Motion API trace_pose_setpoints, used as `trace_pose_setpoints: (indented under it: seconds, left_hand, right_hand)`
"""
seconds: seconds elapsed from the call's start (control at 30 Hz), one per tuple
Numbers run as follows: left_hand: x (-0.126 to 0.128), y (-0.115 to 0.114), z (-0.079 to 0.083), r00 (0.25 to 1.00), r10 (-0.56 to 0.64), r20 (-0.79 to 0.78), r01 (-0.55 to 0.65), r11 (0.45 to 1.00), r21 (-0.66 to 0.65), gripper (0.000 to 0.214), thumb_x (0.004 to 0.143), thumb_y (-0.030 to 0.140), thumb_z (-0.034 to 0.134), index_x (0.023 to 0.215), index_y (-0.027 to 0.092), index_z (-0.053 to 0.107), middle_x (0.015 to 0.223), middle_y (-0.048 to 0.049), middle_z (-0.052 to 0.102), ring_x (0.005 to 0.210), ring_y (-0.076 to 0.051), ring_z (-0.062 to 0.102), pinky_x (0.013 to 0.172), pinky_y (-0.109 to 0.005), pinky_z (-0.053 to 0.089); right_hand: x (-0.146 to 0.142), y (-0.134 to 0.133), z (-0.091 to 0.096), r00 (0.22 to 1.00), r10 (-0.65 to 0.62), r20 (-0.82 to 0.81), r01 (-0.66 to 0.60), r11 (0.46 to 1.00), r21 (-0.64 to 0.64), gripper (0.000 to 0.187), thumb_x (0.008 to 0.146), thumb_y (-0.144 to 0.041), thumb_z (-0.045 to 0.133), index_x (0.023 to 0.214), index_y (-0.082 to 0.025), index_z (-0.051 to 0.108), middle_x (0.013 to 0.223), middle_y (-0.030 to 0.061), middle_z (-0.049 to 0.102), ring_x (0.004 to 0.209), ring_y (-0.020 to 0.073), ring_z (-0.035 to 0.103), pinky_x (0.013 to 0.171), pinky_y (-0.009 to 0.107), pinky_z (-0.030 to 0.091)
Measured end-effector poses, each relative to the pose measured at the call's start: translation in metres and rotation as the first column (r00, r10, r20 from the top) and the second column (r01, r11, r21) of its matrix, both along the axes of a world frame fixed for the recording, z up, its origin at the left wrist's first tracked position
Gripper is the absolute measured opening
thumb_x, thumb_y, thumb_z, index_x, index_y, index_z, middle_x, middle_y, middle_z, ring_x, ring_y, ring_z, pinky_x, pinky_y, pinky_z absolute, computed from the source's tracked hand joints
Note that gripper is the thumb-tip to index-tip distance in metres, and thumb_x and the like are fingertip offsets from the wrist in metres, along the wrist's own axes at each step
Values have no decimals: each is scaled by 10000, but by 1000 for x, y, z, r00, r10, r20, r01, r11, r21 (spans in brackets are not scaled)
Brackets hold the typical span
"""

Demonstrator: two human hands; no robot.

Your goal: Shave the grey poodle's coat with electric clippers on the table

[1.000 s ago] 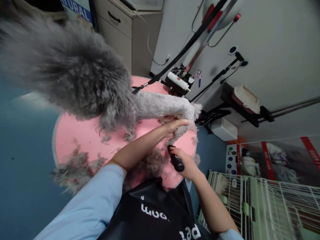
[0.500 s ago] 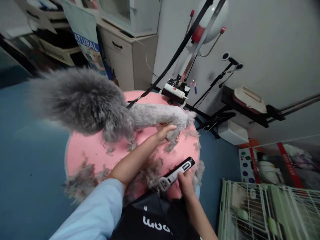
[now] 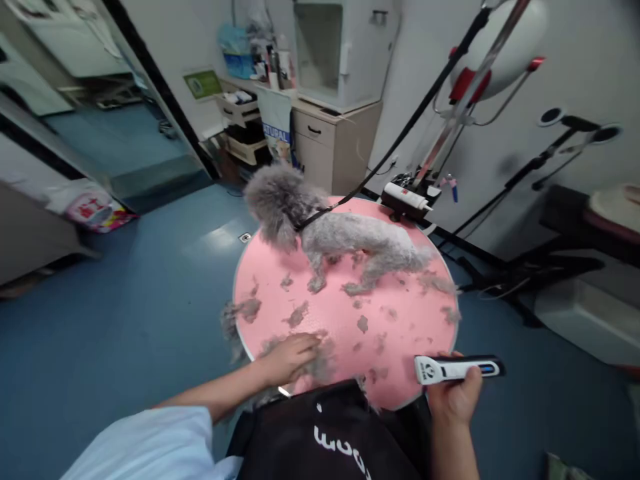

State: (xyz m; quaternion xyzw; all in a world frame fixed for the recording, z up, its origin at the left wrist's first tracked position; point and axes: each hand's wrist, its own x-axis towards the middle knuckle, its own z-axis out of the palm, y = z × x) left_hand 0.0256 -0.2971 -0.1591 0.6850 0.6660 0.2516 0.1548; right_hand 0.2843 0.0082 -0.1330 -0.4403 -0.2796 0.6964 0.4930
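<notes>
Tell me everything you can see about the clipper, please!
The clipper is long and slim, white with black along one side, and looks like smooth plastic. Its wider white end has a dark round logo; near its black end is a small blue patch. It lies sideways, almost level, in the right hand, by the pink table's near right edge. I can't tell if it's switched on.

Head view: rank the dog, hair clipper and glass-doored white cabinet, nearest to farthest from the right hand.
1. Hair clipper: gripped in the right hand.
2. Dog: on the pink table, ahead-left.
3. Glass-doored white cabinet: beyond the table, back left.
</notes>
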Motion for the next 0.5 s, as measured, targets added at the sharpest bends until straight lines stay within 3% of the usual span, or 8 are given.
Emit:
trace_pose_setpoints:
  seconds: [0.07,0.13,0.17,0.23,0.27,0.3,0.4,0.5]
  left_hand:
    - [-27,-55,0,985,169,-39,-169,986,13,332,794,139,462,1075,176,635,1233,-159,655,1203,-248,584,1005,-393,482]
    - [-56,-111,6,870,473,-136,-483,874,-53,345,740,99,432,989,153,665,1190,-167,670,1186,-266,596,1014,-415,472]
    - [-69,-134,11,749,628,-212,-655,749,-95,342,731,111,440,983,123,671,1207,-197,654,1183,-293,595,1031,-440,454]
    - [-90,-160,25,395,844,-364,-916,392,-84,390,727,183,489,1058,62,656,1294,-263,580,1247,-382,529,1063,-527,396]
    - [-99,-159,32,263,889,-375,-964,259,-62,457,733,220,508,1143,55,624,1346,-265,541,1303,-401,473,1078,-551,367]
    - [-105,-148,40,206,921,-331,-978,200,-51,503,738,246,521,1198,55,595,1377,-257,519,1340,-398,432,1088,-545,355]
    - [-116,-62,64,336,939,78,-941,338,-22,494,788,346,550,1210,93,589,1341,-208,572,1297,-330,494,1114,-477,342]
    - [-116,55,84,338,720,606,-897,442,-25,466,742,404,659,1114,125,622,1247,-167,639,1229,-298,548,1039,-409,416]
  right_hand:
    - [-23,-27,0,995,89,-36,-92,993,-73,397,650,-555,726,846,-223,629,676,-52,715,562,147,677,560,293,580]
    - [-40,-56,4,965,245,-96,-257,958,-131,397,678,-563,726,880,-238,620,717,-47,718,589,150,683,562,289,577]
    - [-46,-71,6,929,342,-143,-363,918,-163,396,693,-573,716,892,-247,614,729,-45,714,586,155,680,551,296,575]
    - [-57,-99,10,811,525,-259,-578,785,-220,396,715,-594,696,894,-254,602,714,-40,686,530,156,644,491,296,549]
    - [-62,-110,12,753,584,-302,-653,721,-231,393,719,-595,697,875,-249,596,679,-44,658,489,145,609,453,281,523]
    - [-67,-119,13,720,614,-323,-690,685,-235,386,716,-583,711,850,-243,588,644,-52,631,450,130,571,419,263,494]
    - [-82,-129,16,737,590,-330,-669,706,-233,398,687,-558,765,842,-241,582,641,-60,636,444,115,555,411,237,476]
    - [-90,-120,21,698,613,-372,-705,679,-204,471,688,-605,764,947,-244,607,837,6,740,505,125,602,452,245,497]
